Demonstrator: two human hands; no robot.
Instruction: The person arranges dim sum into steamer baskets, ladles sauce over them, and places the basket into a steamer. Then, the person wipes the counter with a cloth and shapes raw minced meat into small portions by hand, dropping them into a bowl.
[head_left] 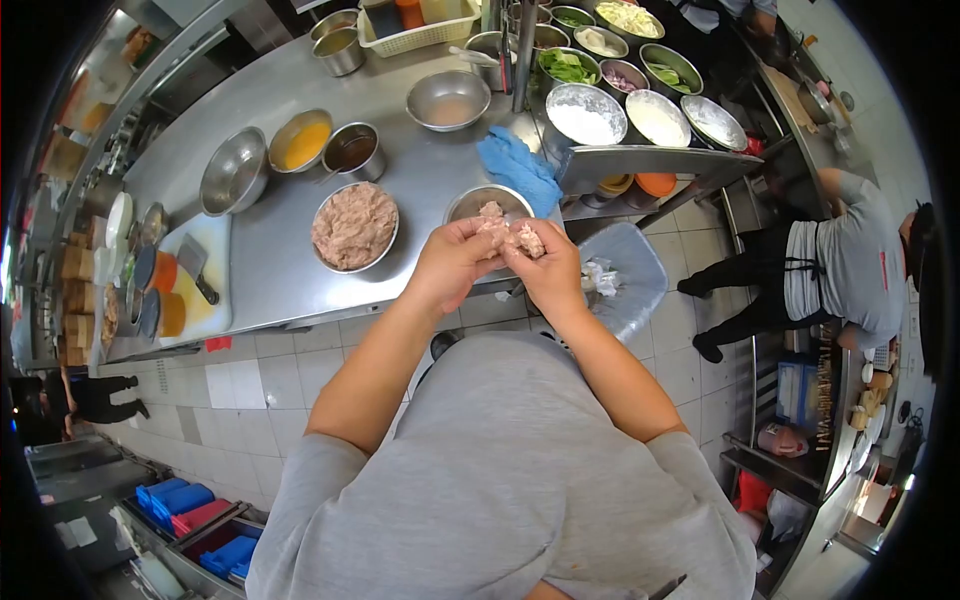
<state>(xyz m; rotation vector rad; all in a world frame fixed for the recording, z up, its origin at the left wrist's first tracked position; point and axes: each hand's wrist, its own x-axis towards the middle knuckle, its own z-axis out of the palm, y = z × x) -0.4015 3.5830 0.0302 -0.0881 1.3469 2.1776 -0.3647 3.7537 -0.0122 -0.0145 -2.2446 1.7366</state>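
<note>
My left hand (pixel 447 262) and my right hand (pixel 548 268) meet over the near edge of a steel bowl (pixel 462 207). Pale pink minced meat (pixel 492 228) is pinched in the fingers of my left hand. A smaller lump of the same meat (pixel 530 240) sits at the fingertips of my right hand. Both hands are closed, thumbs nearly touching. The inside of the bowl is partly hidden behind them. To the left stands a bowl heaped with minced meat (pixel 355 226). A blue cloth (pixel 518 168) lies crumpled just beyond the bowl under my hands.
On the steel counter (pixel 420 170) are a bowl of beaten egg (pixel 302 142), a pot of dark liquid (pixel 352 152) and a cleaver (pixel 198 268) on a white board (pixel 212 305). Bowls of white powder (pixel 586 115) stand back right. A lined bin (pixel 635 285) is below; a person (pixel 840 265) stands right.
</note>
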